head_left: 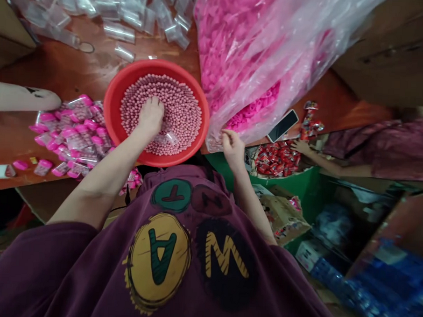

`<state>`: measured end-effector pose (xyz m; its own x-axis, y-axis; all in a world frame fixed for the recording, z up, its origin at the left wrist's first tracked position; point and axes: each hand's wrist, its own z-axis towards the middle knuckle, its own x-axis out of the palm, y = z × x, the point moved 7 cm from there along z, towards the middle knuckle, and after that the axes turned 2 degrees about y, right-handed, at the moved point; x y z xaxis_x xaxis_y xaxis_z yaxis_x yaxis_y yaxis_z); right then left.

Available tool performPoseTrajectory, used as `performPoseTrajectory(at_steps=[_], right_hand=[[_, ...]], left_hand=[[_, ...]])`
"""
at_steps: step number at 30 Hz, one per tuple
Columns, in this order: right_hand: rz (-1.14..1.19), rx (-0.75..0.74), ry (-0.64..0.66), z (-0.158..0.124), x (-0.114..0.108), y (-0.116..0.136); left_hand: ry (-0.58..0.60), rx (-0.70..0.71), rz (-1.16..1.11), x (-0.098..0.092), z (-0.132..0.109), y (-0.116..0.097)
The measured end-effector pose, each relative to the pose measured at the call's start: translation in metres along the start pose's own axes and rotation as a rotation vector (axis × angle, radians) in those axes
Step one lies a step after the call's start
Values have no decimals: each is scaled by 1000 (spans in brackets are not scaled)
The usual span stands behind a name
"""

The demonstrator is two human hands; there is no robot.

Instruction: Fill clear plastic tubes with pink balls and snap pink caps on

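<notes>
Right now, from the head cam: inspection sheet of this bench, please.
Surface: brown wooden table, mostly covered.
Job's things: red basin full of pink beads; big clear bag of pink caps beside it, to the right.
Clutter: pink-capped clear packs piled left of the basin; empty clear packs behind it; phone; red wrappers.
Hands: left hand dipped in the beads; right hand at the bag's lower edge, grip unclear.
Cables: nothing seen.
Surroundings: co-worker's hand at the red wrappers; another person's arm at left; cardboard box below.
</notes>
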<state>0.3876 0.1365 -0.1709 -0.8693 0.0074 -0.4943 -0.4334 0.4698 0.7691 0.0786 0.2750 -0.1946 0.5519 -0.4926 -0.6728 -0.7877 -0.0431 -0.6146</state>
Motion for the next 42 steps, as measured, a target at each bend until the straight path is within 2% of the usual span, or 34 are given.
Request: performPoseTrajectory(at_steps=[1, 3, 5, 7, 9, 11, 15, 18, 22, 26, 30, 33, 37, 42], right_hand=[[-69, 23, -90, 5, -19, -15], [-218, 24, -168, 22, -39, -34], [-354, -19, -147, 46, -38, -41], [-467, -37, -125, 71, -29, -43], [-536, 6, -131, 91, -21, -47], [-547, 56, -148, 102, -18, -53], [-537, 6, -161, 101, -25, -53], [-453, -120, -189, 85, -38, -35], [-274, -284, -249, 43, -50, 15], [-124, -327, -108, 5, -25, 72], [5, -361, 77, -7, 14, 111], [-5, -404, 151, -6, 34, 123], [-81, -467, 199, -9, 48, 130], [-29, -421, 264, -12, 62, 134]], left_hand=[[7, 10, -22, 10, 1, -5], [14, 28, -66, 33, 4, -17], [4, 18, -139, 52, 5, -24], [11, -14, -211, 63, 6, -24], [35, -32, -245, 62, 3, -21], [42, -29, -246, 51, -5, -18], [12, -48, -422, 23, -31, -14], [37, -67, -724, 15, -50, -20], [114, -83, -1063, 14, -66, -39], [150, -125, -1236, 13, -73, -54], [164, -139, -1378, 11, -74, -64], [181, -151, -1415, 7, -77, -68], [195, -133, -1373, 1, -83, -71], [199, -79, -1317, 0, -87, -73]])
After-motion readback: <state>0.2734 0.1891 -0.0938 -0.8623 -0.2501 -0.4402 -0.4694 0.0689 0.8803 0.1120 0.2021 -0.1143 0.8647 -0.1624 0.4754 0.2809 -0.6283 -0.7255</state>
